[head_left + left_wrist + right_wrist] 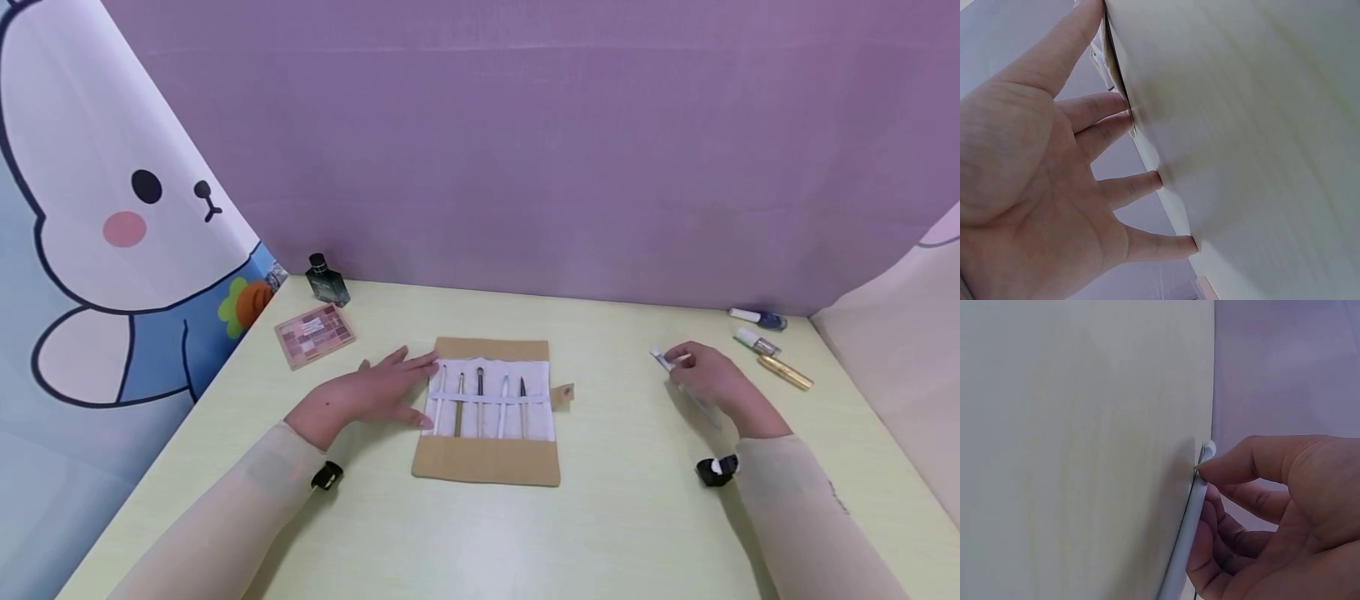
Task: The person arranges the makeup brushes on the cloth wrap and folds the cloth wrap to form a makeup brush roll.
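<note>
Right hand (712, 379): our grip is a pinch, thumb and fingers curled round a slim white brush (678, 382) lying low on the surface (622, 517), well right of the roll. The wrist view shows the brush (1188, 534) pressed between fingertips (1210, 469) and surface. We judge it light, stiff and smooth, apt to roll or slip; best taken at mid-handle, clear of the bristle end, which we cannot make out.

Left hand (367, 393): grip apart, fingers straight and flat, their tips (1127, 115) touching the left edge of the roll.

Roll (491, 408): tan fabric laid open at mid-surface, white inner panel, five brushes (480, 404) upright under a band. We judge it soft and limp, liable to slide unless pinned.

Beyond: palette (314, 335) and dark bottle (327, 280) far left; three tubes (765, 337) far right.
</note>
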